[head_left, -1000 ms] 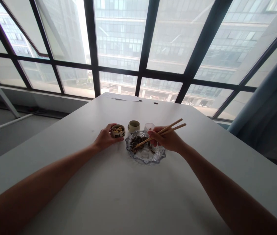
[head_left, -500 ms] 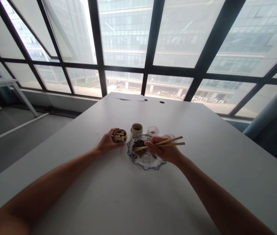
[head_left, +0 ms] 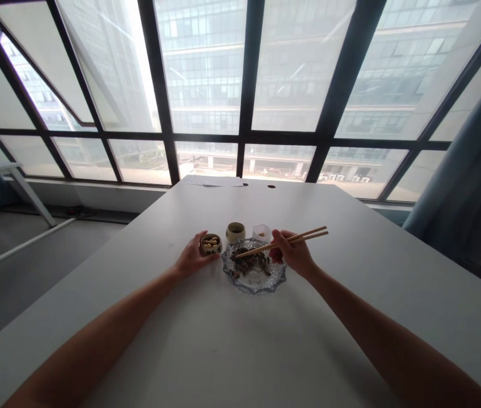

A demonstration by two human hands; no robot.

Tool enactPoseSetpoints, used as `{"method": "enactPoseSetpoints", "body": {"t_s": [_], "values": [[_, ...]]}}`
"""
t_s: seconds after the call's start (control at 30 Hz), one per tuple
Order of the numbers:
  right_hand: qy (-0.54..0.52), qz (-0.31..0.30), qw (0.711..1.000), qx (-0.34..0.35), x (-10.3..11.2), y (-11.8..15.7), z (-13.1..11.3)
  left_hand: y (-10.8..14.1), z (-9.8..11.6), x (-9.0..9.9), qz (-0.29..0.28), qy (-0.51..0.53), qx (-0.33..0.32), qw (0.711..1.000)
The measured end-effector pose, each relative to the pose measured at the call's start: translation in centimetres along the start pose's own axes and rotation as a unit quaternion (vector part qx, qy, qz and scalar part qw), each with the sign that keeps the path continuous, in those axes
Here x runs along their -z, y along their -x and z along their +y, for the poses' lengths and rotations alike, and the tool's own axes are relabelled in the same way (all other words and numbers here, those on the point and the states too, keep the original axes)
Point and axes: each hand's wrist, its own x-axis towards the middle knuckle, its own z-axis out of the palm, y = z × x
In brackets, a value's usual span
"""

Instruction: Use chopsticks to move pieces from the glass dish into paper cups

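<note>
My left hand (head_left: 194, 255) is wrapped round a small cup (head_left: 214, 251) with dark characters on its side; peanuts in their shells (head_left: 210, 242) fill it. In my right hand (head_left: 292, 252) is a pair of wooden chopsticks (head_left: 308, 234), their tips pointing left over a scalloped clear glass plate (head_left: 261, 288). Dark, thin pieces like seeds (head_left: 247, 263) lie in a heap on the plate, right under the chopstick tips. Whether the tips pinch anything is too small to tell.
Behind the plate stand a second small cup (head_left: 236, 231) and a translucent plastic container (head_left: 261, 233) with small reddish bits inside. White sheets (head_left: 212, 181) lie at the far edge of the white table (head_left: 206, 351), near two dark holes. Large windows rise beyond.
My right hand has drawn back slightly to the right, uncovering more of the dark pieces. The chopsticks have come closer together. My left hand still holds the cup; the camera view has tilted up.
</note>
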Motion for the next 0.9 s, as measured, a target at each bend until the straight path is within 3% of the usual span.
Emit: {"method": "enactPoseSetpoints", "body": {"t_s": [0.13,0.23,0.3,0.4,0.5,0.67,0.9], "values": [[-0.01,0.055,0.998,0.02,3.1,0.9,-0.7,-0.7,2.3,0.5,0.039,-0.065,-0.046,0.996],[0.0,0.117,0.992,0.052,6.0,1.6,-0.9,-2.2,6.6,-0.4,-0.014,-0.137,-0.125,0.983],[0.012,0.161,0.984,0.076,7.7,1.8,-0.9,-3.6,10.1,-2.1,-0.09,-0.171,-0.165,0.967],[0.038,0.19,0.975,0.109,9.8,1.8,-1.0,-5.9,14.6,-6.0,-0.17,-0.202,-0.168,0.95],[0.076,0.187,0.971,0.131,11.7,2.0,-1.0,-7.8,17.3,-10.3,-0.223,-0.224,-0.164,0.934],[0.162,0.151,0.96,0.173,14.5,3.0,-0.7,-9.3,17.5,-14.9,-0.262,-0.257,-0.127,0.922],[0.307,0.056,0.903,0.295,15.2,4.6,-1.1,-8.7,16.1,-15.6,-0.182,-0.191,-0.226,0.938]]}}
